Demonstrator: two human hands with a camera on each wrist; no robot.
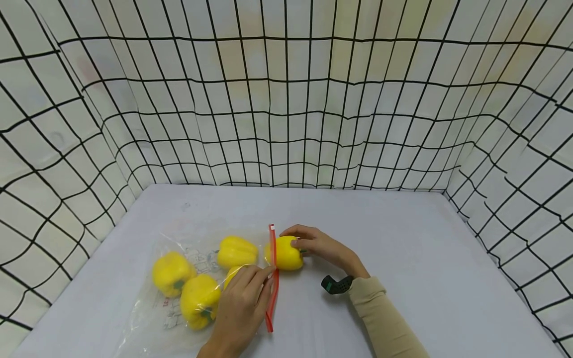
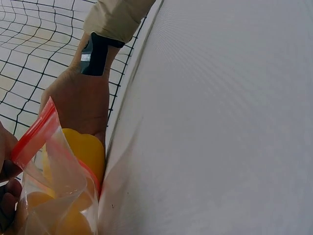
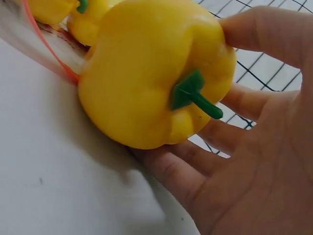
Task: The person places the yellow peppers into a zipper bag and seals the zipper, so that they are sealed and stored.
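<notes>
My right hand [image 1: 326,247] grips a yellow bell pepper [image 1: 288,254] at the mouth of a clear zip bag [image 1: 143,318]. In the right wrist view the thumb and fingers curl round this pepper [image 3: 142,73], and its green stem faces the palm. The bag's red zip edge [image 1: 273,248] crosses over the pepper's left part. With my left hand [image 1: 241,306] I pinch that red edge near its middle. Several other yellow peppers [image 1: 172,271] lie inside the bag, one of them partly hidden behind the left hand.
All of this is on a white table [image 1: 403,238]. A black grid net [image 1: 309,99] over white sheeting encloses the back and both sides. A black strap [image 1: 336,285] is on the right wrist.
</notes>
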